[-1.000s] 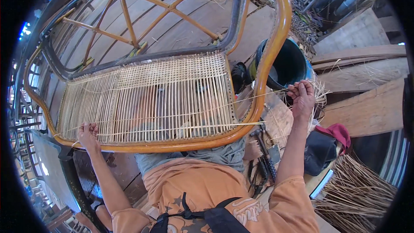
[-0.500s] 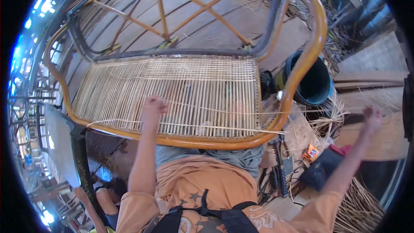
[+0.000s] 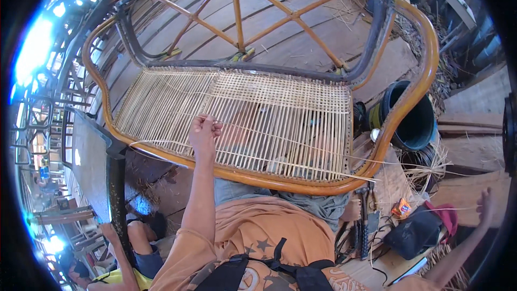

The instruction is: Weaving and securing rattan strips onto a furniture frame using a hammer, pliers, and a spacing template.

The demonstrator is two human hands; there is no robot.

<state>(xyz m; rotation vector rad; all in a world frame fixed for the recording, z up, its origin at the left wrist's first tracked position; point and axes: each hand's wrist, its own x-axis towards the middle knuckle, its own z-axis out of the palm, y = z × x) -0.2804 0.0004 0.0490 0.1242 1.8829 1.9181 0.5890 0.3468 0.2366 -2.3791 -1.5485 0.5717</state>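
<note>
Across my lap lies the woven seat point(image 3: 161, 97) of a rattan bench with a glossy curved frame point(image 3: 301, 184). Light cane strips run front to back, and a tighter crosswise weave covers the back right part. My left hand point(image 3: 205, 129) is closed above the middle of the seat, pinching a thin cane strand point(image 3: 280, 136). That strand stretches right across the strips and past the frame. My right hand point(image 3: 486, 205) is far out at the right, beyond the bench; its fingers are too small to read. More cane strands point(image 3: 355, 177) lie along the seat's front edge.
A dark bucket point(image 3: 409, 116) stands by the right armrest. Hand tools point(image 3: 364, 226), an orange packet point(image 3: 401, 208) and a dark cloth bundle point(image 3: 412, 237) lie at the right. At the lower left another person's arm point(image 3: 121, 256) shows beside a dark post point(image 3: 116, 194).
My right hand has moved down and outward to the right. My left hand keeps its pinch on the cane strand over the seat. The whole view has shifted, so the bench appears farther right.
</note>
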